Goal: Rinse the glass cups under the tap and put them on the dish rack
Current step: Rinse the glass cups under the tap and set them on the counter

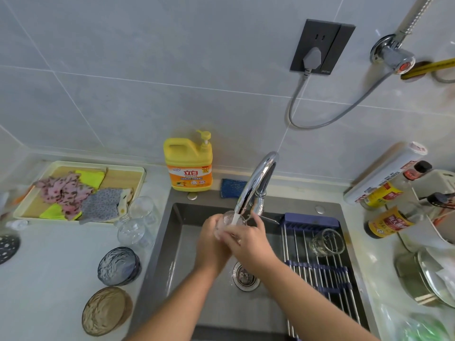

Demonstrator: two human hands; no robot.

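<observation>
The glass cup (230, 223) is over the sink (194, 279) near its back edge, under the running tap (256, 183). The left hand (211, 241) and right hand (249, 243) each have their grip curled round its wall. Wet glass is probably light, slippery and brittle, so it is best held by the wall.

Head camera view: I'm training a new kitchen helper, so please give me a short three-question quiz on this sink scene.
1. Multiple choice: how many glass cups lie on the dish rack over the sink? A none, B one, C three.
2. True or false: the dish rack covers the sink's left side.
3. Fill in: the left hand and right hand hold a glass cup under the running ___.
Key: 1 B, the cup on the rack; 2 false, it covers the right side; 3 tap.
</observation>
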